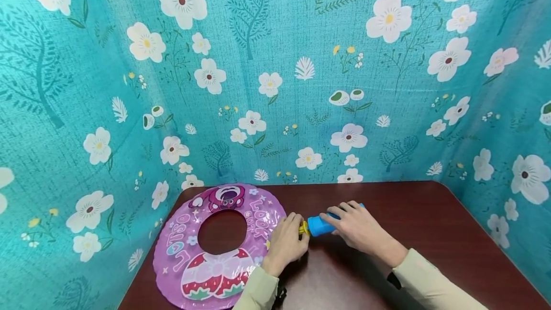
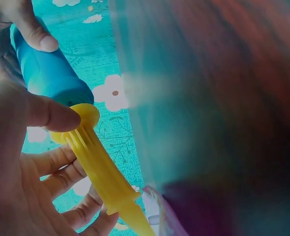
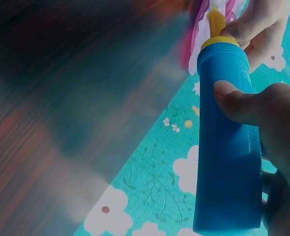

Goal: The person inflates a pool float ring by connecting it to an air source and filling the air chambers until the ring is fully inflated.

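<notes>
A blue cylindrical hand pump [image 3: 228,147] with a ribbed yellow nozzle [image 2: 105,172] is held between my two hands. My left hand [image 1: 287,243] pinches the yellow part near its wide collar, thumb on top, as the left wrist view shows. My right hand [image 1: 359,231] wraps round the blue body, its thumb lying along the side. In the right wrist view the yellow collar meets the end of the blue body. Just left of my left hand lies a purple inflatable swim ring [image 1: 172,233], printed with a bear and strawberries; its right edge is partly behind that hand.
The ring and my forearms are over a dark reddish-brown table [image 1: 413,214]. A turquoise flowered curtain [image 1: 275,109] hangs behind the table and along both sides.
</notes>
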{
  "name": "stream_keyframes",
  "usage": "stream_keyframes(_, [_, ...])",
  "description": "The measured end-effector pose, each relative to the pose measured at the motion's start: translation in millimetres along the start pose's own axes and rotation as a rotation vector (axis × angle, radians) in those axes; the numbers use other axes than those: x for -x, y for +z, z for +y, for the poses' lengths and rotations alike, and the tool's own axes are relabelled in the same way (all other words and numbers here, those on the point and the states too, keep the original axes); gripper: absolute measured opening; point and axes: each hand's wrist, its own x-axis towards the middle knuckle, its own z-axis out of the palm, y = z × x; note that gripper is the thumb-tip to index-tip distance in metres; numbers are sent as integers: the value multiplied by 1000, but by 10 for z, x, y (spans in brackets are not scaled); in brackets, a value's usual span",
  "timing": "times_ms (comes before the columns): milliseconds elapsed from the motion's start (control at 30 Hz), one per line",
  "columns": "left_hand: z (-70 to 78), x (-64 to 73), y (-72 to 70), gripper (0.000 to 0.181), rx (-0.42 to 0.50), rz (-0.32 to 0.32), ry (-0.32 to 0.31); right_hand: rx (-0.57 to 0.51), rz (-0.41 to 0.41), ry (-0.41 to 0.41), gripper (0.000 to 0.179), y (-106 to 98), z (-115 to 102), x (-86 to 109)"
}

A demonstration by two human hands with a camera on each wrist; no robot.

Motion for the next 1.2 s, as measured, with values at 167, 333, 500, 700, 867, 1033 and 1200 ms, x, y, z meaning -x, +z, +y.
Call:
stream_keyframes(167, [0, -1, 13, 26, -15, 15, -2, -18, 24, 28, 63, -96, 170, 161])
stream_keyframes(333, [9, -39, -7, 22, -1, 24, -2, -6, 60, 50, 67, -234, 411, 340])
stream_keyframes(500, [8, -58, -33, 20, 26, 24, 26, 19, 64, 27, 66, -257, 434, 355])
stream_keyframes(700, [6, -17, -20, 23, 2, 19, 30, 17, 44, -24, 57, -106, 205, 156])
stream_keyframes(867, [-12, 6, -11, 27, -1, 11, 20, 24, 26, -34, 53, 33, 23, -2])
stream_keyframes(1033, [5, -21, -22, 29, 8, -2, 4, 19, 20, -27, 54, 35, -7, -31])
stream_keyframes(1200, [5, -10, -30, 27, 14, -1, 3, 4, 25, -10, 60, -81, 134, 96])
